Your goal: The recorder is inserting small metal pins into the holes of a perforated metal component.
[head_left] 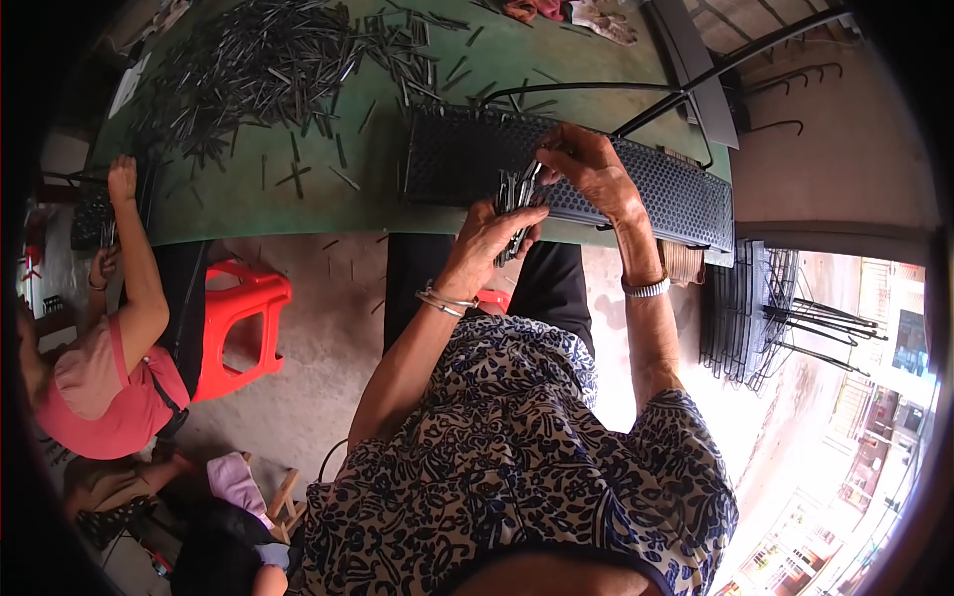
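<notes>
A bundle of thin dark metal strips (513, 197) stands up out of my left hand (484, 238), whose fingers are wrapped round it at the table's near edge. Just above and to the right, my right hand (598, 177) is closed in a pinch, its fingertips at the top of one thin strip from the bundle. Behind both hands lies a long black panel (459, 151) full of small round holes, set along the front of the table. My right hand covers part of its middle.
A large heap of loose strips (273, 65) covers the far left of the green table (214, 214). Black bent rods (586, 87) rise behind the panel. Wire racks (740, 323) are stacked at the right. A co-worker (109, 368) works at the left, near a red stool (243, 328).
</notes>
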The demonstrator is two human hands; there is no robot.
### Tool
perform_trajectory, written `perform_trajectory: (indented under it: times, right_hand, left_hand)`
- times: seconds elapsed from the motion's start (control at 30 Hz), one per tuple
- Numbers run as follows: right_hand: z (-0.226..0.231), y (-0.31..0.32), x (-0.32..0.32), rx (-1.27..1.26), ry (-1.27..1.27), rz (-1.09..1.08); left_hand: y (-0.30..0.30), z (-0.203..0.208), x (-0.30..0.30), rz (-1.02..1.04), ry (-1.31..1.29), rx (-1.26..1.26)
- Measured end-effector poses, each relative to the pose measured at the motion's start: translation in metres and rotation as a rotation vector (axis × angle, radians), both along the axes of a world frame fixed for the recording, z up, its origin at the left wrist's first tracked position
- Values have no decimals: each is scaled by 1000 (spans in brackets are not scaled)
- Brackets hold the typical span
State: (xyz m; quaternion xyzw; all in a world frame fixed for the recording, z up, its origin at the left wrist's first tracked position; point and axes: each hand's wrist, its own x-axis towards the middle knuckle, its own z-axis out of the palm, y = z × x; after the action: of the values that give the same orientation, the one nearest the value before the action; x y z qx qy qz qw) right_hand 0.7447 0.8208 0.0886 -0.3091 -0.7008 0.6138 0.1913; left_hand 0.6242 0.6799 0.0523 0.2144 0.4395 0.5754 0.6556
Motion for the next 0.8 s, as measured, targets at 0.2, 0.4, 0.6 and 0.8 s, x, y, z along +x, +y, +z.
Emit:
perform_trajectory:
  times: [0.2,0.4,0.6,0.8]
  right_hand:
    - [-1,6,5,31,50,-135]
    - [-4,20,26,-72,37,-261]
    - [-10,11,12,-212,83,-119]
    - [-13,4,7,-128,60,-15]
  left_hand:
    - [-1,-7,-1,-13,8,-15]
    - [0,-5,3,36,-82,-54]
    - [6,-17,-18,109,-218,-69]
    - [12,3,-12,90,-50,-128]
